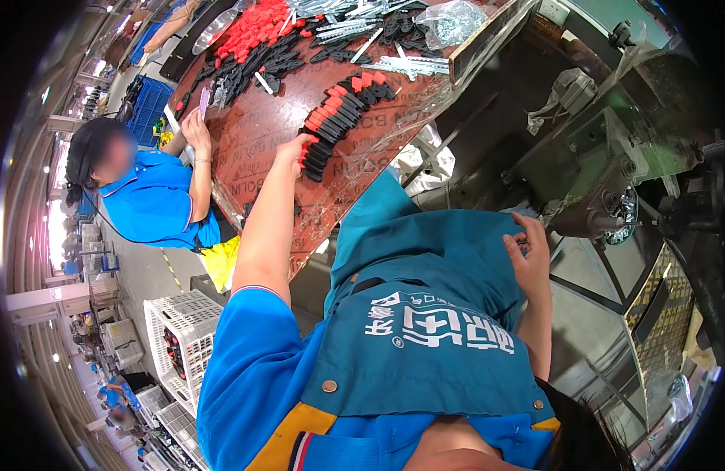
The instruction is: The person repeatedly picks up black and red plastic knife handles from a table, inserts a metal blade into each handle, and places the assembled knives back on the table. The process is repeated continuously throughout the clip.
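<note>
Crate (186, 330), white lattice plastic, sits lower left. Your left hand (292, 149) fingers curled, touching row of black/red parts (339, 118) on brown table (252, 141). Your right hand (527, 251) pinches sm. dark part over apron (425, 314); clear bag (453, 20) top.

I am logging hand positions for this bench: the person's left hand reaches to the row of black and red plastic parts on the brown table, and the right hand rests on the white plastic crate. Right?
Not quite. The left hand does reach the row of black and red plastic parts on the brown table, but the head view shows the right hand raised by the teal apron, while the white plastic crate stands on the floor.
</note>
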Tool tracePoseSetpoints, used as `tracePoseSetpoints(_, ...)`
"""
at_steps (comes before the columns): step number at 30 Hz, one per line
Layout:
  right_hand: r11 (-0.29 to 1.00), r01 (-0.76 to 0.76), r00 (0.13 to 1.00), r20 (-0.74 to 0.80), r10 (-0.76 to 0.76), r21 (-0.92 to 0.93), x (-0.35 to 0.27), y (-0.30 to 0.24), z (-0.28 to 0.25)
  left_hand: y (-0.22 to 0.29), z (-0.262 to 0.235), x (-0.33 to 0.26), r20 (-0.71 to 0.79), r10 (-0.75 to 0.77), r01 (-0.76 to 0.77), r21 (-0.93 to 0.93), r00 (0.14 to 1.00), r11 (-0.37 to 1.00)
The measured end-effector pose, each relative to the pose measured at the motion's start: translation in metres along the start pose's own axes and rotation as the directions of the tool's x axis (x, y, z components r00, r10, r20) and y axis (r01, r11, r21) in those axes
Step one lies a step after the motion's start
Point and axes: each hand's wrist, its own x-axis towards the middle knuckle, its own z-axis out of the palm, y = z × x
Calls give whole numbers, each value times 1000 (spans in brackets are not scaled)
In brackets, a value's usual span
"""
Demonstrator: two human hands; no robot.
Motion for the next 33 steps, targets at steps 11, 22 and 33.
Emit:
tracePoseSetpoints(11, 998, 42, 999, -29, -43, -36, 4, -13, 4, 13, 28, -33, -93, -49, 77, 315, 994, 946)
tracePoseSetpoints(22, 970, 228, 961, 181, -211, -81, 25, -63, 46, 3, 7, -185, 421, 228, 54, -561, 878, 826)
tracePoseSetpoints(33, 553, 303, 807, -100, -582, -776, 16, -121, 61, -38, 185, -293, 802, 171, 374, -441, 572, 816)
